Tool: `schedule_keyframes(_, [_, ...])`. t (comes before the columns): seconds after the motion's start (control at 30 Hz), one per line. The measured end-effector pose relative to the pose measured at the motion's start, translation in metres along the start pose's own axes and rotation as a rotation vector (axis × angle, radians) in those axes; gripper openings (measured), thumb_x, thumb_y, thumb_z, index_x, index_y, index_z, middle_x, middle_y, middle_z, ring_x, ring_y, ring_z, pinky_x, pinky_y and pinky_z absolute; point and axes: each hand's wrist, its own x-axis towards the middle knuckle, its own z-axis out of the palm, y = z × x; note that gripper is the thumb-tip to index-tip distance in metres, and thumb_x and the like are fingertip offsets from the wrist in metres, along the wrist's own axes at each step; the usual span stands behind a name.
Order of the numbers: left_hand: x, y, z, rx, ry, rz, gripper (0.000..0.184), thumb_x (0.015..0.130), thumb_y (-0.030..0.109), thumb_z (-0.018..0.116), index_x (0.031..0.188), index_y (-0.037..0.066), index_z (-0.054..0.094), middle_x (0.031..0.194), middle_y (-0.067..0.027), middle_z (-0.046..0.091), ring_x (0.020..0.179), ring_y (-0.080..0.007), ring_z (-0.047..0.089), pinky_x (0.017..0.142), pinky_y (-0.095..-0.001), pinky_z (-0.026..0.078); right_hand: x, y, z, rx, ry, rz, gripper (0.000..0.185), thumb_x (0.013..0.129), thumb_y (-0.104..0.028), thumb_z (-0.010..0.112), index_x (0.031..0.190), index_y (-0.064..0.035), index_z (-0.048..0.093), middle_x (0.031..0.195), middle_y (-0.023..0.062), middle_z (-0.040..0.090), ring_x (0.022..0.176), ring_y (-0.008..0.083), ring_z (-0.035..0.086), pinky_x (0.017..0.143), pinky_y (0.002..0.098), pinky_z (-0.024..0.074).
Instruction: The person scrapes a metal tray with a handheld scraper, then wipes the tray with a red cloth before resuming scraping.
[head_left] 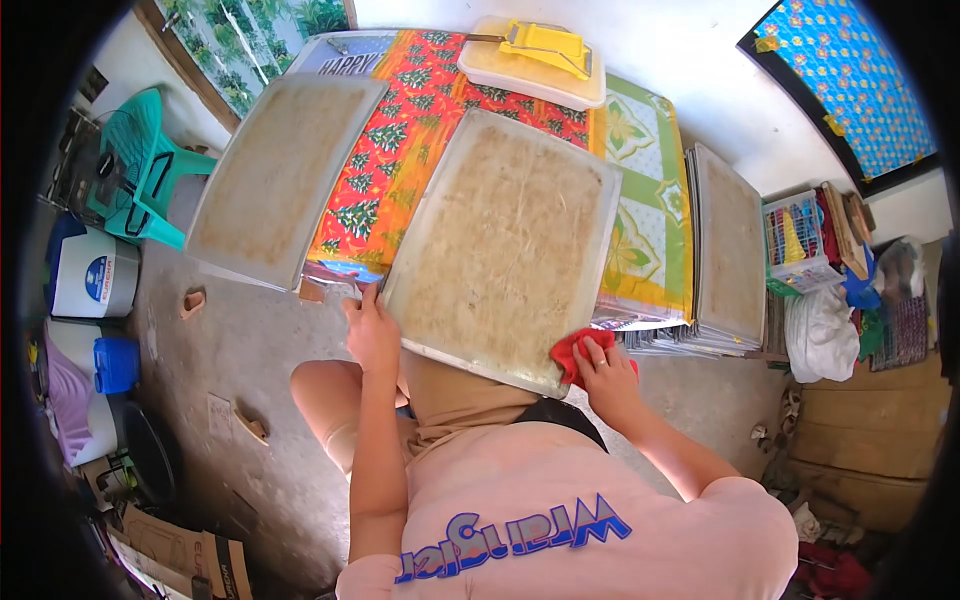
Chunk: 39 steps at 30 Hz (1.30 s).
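Note:
A large pale panel with a brown, mottled surface and a whitish rim lies tilted, its far part on the covered table and its near edge over my lap. My right hand is closed on a red cloth, pressed against the panel's near right corner. By the near left edge is my left hand, its fingers curled; what they hold, if anything, is hidden. A similar panel lies on the table's left side.
A red Christmas-tree tablecloth and a green one cover the table. At the back, a white tub carries a yellow paint tray. Stacked panels stand right; a green chair is left.

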Motion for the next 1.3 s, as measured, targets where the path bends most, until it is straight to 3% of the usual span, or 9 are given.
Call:
schedule_keyframes(0.13, [0.000, 0.000, 0.000, 0.016, -0.026, -0.019, 0.030, 0.099, 0.024, 0.055, 0.128, 0.024, 0.062, 0.111, -0.0086, 0.054, 0.084, -0.0351, 0.067, 0.071, -0.0493, 0.055, -0.020, 0.030, -0.025, -0.001, -0.408, 0.016, 0.034, 0.093, -0.020, 0.058, 0.125, -0.0109, 0.065, 0.130, 0.0102, 0.061, 0.104, 0.0324, 0.060, 0.085, 0.0440, 0.0517])
schedule_keyframes(0.27, [0.001, 0.002, -0.002, 0.000, -0.029, -0.025, 0.031, 0.099, 0.023, 0.055, 0.129, 0.024, 0.062, 0.112, -0.0093, 0.054, 0.085, -0.0355, 0.067, 0.072, -0.0502, 0.055, -0.006, 0.038, -0.020, 0.432, -0.144, 0.414, 0.035, 0.100, -0.030, 0.052, 0.121, -0.0046, 0.066, 0.121, 0.0180, 0.065, 0.107, 0.0384, 0.063, 0.091, 0.0446, 0.0512])
schedule_keyframes(0.37, [0.002, 0.002, -0.002, 0.017, -0.029, -0.035, 0.032, 0.099, 0.023, 0.055, 0.130, 0.024, 0.061, 0.114, -0.0103, 0.054, 0.085, -0.0364, 0.067, 0.073, -0.0508, 0.055, 0.016, 0.035, 0.015, 0.847, -0.070, 0.344, 0.038, 0.100, -0.030, 0.052, 0.122, -0.0018, 0.064, 0.115, 0.0232, 0.068, 0.107, 0.0400, 0.064, 0.090, 0.0450, 0.0506])
schedule_keyframes(0.5, [0.006, -0.004, -0.009, -0.005, 0.010, -0.068, 0.032, 0.099, 0.021, 0.055, 0.130, 0.022, 0.062, 0.114, -0.0126, 0.055, 0.087, -0.0377, 0.067, 0.073, -0.0516, 0.055, 0.049, 0.027, 0.017, 0.855, -0.091, 0.484, 0.040, 0.099, -0.030, 0.053, 0.121, 0.0014, 0.064, 0.108, 0.0267, 0.068, 0.104, 0.0435, 0.065, 0.088, 0.0456, 0.0506])
schedule_keyframes(0.67, [0.009, -0.024, -0.006, -0.010, 0.076, -0.083, 0.031, 0.098, 0.021, 0.055, 0.127, 0.018, 0.065, 0.113, -0.0142, 0.056, 0.089, -0.0384, 0.066, 0.073, -0.0520, 0.055, 0.096, 0.036, -0.013, 0.522, -0.058, 0.318, 0.037, 0.097, -0.031, 0.057, 0.120, -0.0040, 0.068, 0.105, 0.0226, 0.070, 0.097, 0.0405, 0.067, 0.084, 0.0481, 0.0519])
schedule_keyframes(0.97, [0.005, 0.009, -0.046, 0.024, 0.062, -0.275, 0.046, 0.091, 0.011, 0.060, 0.134, 0.029, 0.062, 0.126, -0.0092, 0.055, 0.090, -0.0358, 0.068, 0.077, -0.0476, 0.057, 0.206, -0.025, -0.082, 0.517, 0.503, 0.072, 0.029, 0.092, -0.026, 0.064, 0.118, -0.0124, 0.067, 0.118, 0.0100, 0.067, 0.105, 0.0327, 0.064, 0.086, 0.0421, 0.0543])
schedule_keyframes(1.07, [0.013, 0.007, -0.042, 0.145, 0.125, -0.087, 0.057, 0.090, 0.007, 0.059, 0.140, 0.033, 0.056, 0.133, -0.0091, 0.052, 0.110, -0.0344, 0.063, 0.076, -0.0451, 0.057, 0.258, -0.052, -0.065, 0.534, 0.519, -0.027, 0.028, 0.090, -0.023, 0.067, 0.117, -0.0153, 0.067, 0.122, 0.0068, 0.065, 0.112, 0.0319, 0.061, 0.086, 0.0410, 0.0550])
schedule_keyframes(1.17, [0.024, 0.017, -0.018, 0.038, 0.275, 0.208, 0.068, 0.080, 0.000, 0.059, 0.141, 0.031, 0.056, 0.137, -0.0121, 0.050, 0.107, -0.0368, 0.064, 0.081, -0.0463, 0.058, 0.320, -0.073, -0.030, 0.562, 0.453, -0.122, 0.033, 0.091, -0.027, 0.065, 0.123, -0.0177, 0.066, 0.131, 0.0069, 0.062, 0.117, 0.0317, 0.059, 0.096, 0.0446, 0.0501])
schedule_keyframes(1.3, [0.037, 0.045, 0.008, -0.249, 0.147, 0.188, 0.067, 0.082, -0.002, 0.056, 0.142, 0.026, 0.054, 0.144, -0.0162, 0.045, 0.122, -0.0398, 0.056, 0.092, -0.0474, 0.054, 0.391, -0.092, 0.032, 0.419, 0.617, -0.234, 0.042, 0.093, -0.034, 0.061, 0.132, -0.0205, 0.062, 0.139, 0.0069, 0.058, 0.125, 0.0313, 0.055, 0.108, 0.0525, 0.0393])
